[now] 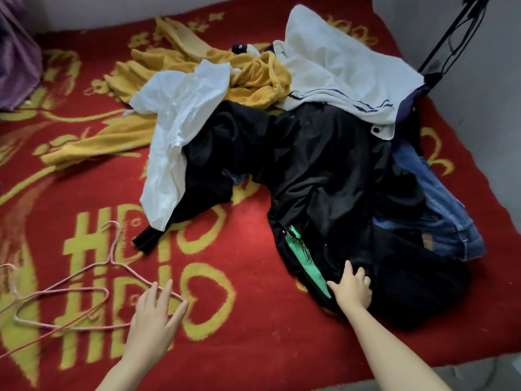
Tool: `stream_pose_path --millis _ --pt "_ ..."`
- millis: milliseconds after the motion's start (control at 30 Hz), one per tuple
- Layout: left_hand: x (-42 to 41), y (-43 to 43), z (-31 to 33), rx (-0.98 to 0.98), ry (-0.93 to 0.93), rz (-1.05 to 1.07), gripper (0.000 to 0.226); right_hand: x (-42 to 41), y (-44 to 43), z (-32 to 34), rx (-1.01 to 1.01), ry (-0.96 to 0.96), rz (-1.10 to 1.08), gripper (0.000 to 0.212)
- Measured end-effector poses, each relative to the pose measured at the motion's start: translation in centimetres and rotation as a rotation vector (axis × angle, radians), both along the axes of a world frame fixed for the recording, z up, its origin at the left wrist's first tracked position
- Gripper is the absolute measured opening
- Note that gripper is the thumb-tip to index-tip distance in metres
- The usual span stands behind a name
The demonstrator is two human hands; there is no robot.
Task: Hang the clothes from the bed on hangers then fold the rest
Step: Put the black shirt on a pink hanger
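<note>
Red blanket (253, 348) yellow-patterned; black garment (324, 170) green-striped; pink hanger (93, 277).

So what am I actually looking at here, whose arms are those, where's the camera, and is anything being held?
No machine here: these are a person's bare arms, filmed by one wide-angle camera worn on the head, looking down at a bed with a red and yellow blanket. The left hand is open, reaching over a pink wire hanger lying flat; it grips nothing yet. The right hand rests, fingers spread, on a black garment with a green stripe. The pile also has white shirts, a yellow garment and blue jeans. At the far left, the ends of more hangers show.
</note>
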State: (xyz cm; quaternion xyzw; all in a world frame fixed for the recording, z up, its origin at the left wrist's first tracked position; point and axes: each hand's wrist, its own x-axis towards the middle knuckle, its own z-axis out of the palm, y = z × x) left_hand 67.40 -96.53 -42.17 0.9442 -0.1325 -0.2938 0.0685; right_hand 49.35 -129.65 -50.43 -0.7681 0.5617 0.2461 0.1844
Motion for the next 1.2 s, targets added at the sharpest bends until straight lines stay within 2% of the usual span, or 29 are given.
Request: stream_pose_path --millis 100,167,267,500,667,833,967,1200 --pt "-0.1 0.4 -0.4 0.027 0.016 0.015 0.066 -0.3 -0.5 -0.7 -0.093 0.033 0.131 0.036" --pt "-0.1 0.3 -0.3 0.039 0.021 0.015 0.066 -0.3 -1.3 -0.4 -0.102 0.009 0.119 0.023" --pt "-0.1 -0.5 -0.1 0.016 0.037 0.026 0.065 -1.1 -2.0 0.6 -0.087 -0.059 0.015 0.024" --pt "-0.7 -4.1 0.9 -0.103 0.023 -0.048 0.065 -4.1 0.6 3.4 -0.084 -0.464 -0.373 0.022" --pt "-1.8 -4.9 1.8 -0.155 0.041 -0.12 0.065 -5.2 1.5 7.8 -0.157 -0.669 -0.495 0.023" --pt "-3.4 -5.0 2.7 -0.172 0.055 -0.225 0.065 -5.7 1.6 14.8 -0.257 -0.826 -0.46 0.025" --pt "-4.6 -5.3 4.2 -0.21 0.095 -0.285 0.068 -5.7 3.6 20.4 -0.34 -0.882 -0.319 0.024" --pt "-5.0 -5.5 8.1 -0.341 0.061 -0.396 0.081 -4.4 8.8 29.0 -0.345 -1.053 -0.12 0.022"
